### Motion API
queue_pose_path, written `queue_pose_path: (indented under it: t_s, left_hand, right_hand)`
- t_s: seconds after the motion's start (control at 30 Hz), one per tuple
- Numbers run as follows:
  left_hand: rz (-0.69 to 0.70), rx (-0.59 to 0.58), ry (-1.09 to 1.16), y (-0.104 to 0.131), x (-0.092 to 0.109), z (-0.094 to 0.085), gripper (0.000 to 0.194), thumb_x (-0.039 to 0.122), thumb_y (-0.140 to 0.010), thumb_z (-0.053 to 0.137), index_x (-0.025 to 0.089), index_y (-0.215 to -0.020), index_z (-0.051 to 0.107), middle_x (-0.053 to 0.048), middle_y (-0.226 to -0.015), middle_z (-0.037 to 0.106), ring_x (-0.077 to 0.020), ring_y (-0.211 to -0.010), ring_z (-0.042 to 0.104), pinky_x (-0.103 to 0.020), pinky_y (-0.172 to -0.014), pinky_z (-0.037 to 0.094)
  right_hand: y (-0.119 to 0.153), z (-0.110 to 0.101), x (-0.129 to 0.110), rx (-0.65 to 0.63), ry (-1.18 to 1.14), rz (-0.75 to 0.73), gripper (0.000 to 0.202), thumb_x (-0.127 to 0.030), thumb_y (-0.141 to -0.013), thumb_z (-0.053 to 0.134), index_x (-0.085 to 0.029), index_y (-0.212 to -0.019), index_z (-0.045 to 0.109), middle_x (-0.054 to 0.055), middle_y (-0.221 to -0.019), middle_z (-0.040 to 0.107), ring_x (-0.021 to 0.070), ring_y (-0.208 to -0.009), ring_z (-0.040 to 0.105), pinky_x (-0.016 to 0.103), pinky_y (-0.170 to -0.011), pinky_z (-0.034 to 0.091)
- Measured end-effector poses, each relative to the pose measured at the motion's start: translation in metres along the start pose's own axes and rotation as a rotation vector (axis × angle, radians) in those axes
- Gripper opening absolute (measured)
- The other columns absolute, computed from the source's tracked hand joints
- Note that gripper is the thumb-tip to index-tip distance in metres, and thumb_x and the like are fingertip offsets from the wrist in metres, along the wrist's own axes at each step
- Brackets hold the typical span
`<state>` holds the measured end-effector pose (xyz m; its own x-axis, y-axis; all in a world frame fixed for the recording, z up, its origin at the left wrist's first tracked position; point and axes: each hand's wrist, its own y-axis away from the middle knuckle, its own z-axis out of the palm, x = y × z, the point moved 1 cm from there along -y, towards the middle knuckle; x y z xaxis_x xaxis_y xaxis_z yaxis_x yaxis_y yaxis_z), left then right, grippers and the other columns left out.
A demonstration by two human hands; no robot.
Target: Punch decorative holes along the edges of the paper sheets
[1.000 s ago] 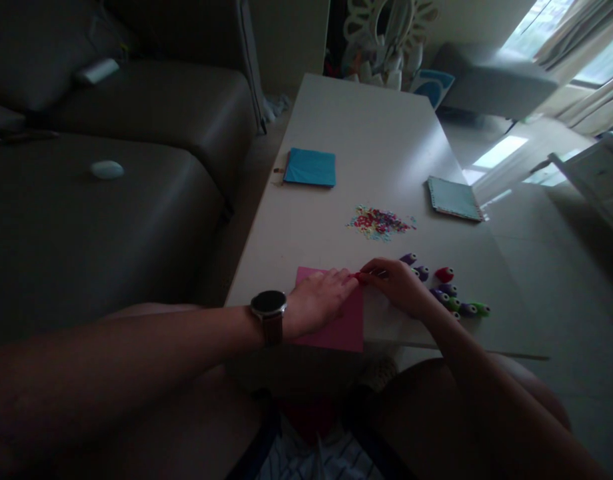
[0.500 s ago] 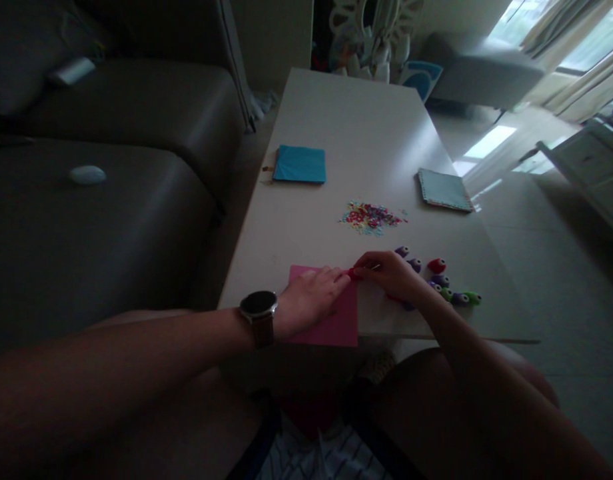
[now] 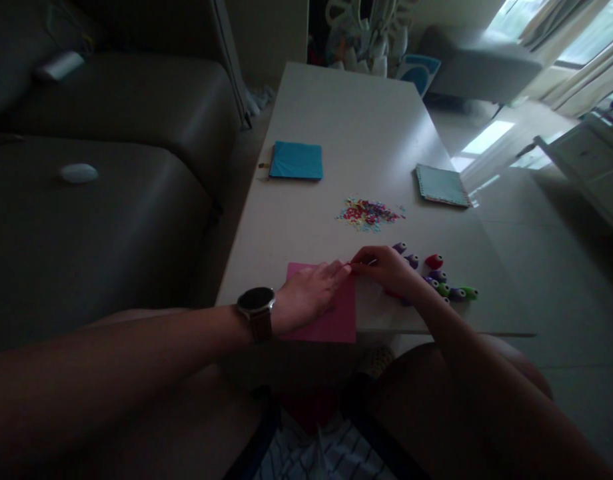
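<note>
On one surface, one pink sheet, one flat blue rectangle and one flat grey-green rectangle are counted. One heap of bright bits is seen, each too small to be counted. At least eight chunky coloured tubes are visible, two green.

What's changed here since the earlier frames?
The left hand and right hand appear slightly closer, nearly hiding the small red thing between them; camera movement shifted everything left and up. No grip change visible. Left hand still on pink paper, sequins in place.
</note>
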<state>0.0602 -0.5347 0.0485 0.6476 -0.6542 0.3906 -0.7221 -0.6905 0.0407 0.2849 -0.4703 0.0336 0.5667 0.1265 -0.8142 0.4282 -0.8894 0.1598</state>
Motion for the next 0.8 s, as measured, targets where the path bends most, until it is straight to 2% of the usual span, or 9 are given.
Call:
queue_pose_path:
  t_s: [0.1, 0.2, 0.4, 0.57, 0.8]
  left_hand:
    - [0.043, 0.027, 0.025, -0.002, -0.002, 0.001, 0.078, 0.007, -0.095, 0.056, 0.022, -0.164, 0.022, -0.013, -0.173, 0.031, -0.0252, -0.152, 0.044, -0.041, -0.121, 0.044]
    - [0.059, 0.026, 0.010, -0.004, -0.006, 0.004, 0.079, 0.007, -0.097, 0.053, 0.025, -0.167, 0.019, -0.010, -0.173, 0.031, -0.0239, -0.148, 0.048, -0.041, -0.120, 0.045]
    - [0.010, 0.022, 0.016, -0.007, -0.003, 0.003, 0.075, 0.009, -0.097, 0.054, 0.023, -0.166, 0.027, -0.012, -0.167, 0.043, -0.0261, -0.143, 0.054, -0.040, -0.115, 0.050]
    - [-0.008, 0.026, 0.094, -0.008, 0.001, 0.001, 0.077, 0.006, -0.096, 0.049, 0.025, -0.166, 0.026, -0.007, -0.172, 0.035, -0.0236, -0.147, 0.050, -0.039, -0.118, 0.048]
    - [-0.024, 0.029, 0.156, -0.012, 0.007, -0.005, 0.074, 0.003, -0.094, 0.041, 0.022, -0.165, 0.030, -0.009, -0.168, 0.042, -0.0234, -0.140, 0.056, -0.038, -0.112, 0.051]
  right_hand:
    - [-0.004, 0.000, 0.000, -0.015, -0.001, 0.023, 0.008, -0.026, -0.078, 0.070, -0.019, -0.080, 0.074, 0.005, -0.077, 0.076, 0.0191, -0.073, 0.068, 0.030, -0.067, 0.051]
    - [-0.007, -0.001, -0.001, -0.026, 0.017, 0.060, 0.008, -0.017, -0.074, 0.066, -0.019, -0.079, 0.073, 0.004, -0.076, 0.075, 0.0185, -0.072, 0.067, 0.029, -0.067, 0.051]
    - [-0.013, -0.004, -0.011, -0.059, 0.122, 0.141, 0.004, -0.014, -0.074, 0.069, -0.018, -0.076, 0.070, 0.004, -0.074, 0.073, 0.0170, -0.071, 0.066, 0.028, -0.066, 0.048]
    - [-0.021, -0.007, -0.014, -0.089, 0.239, 0.156, 0.007, -0.011, -0.071, 0.068, -0.019, -0.071, 0.067, 0.002, -0.071, 0.071, 0.0157, -0.069, 0.063, 0.027, -0.063, 0.045]
    - [-0.027, -0.003, -0.009, -0.084, 0.203, 0.128, 0.014, -0.011, -0.067, 0.071, -0.021, -0.063, 0.062, 0.001, -0.065, 0.067, 0.0160, -0.064, 0.057, 0.029, -0.061, 0.042]
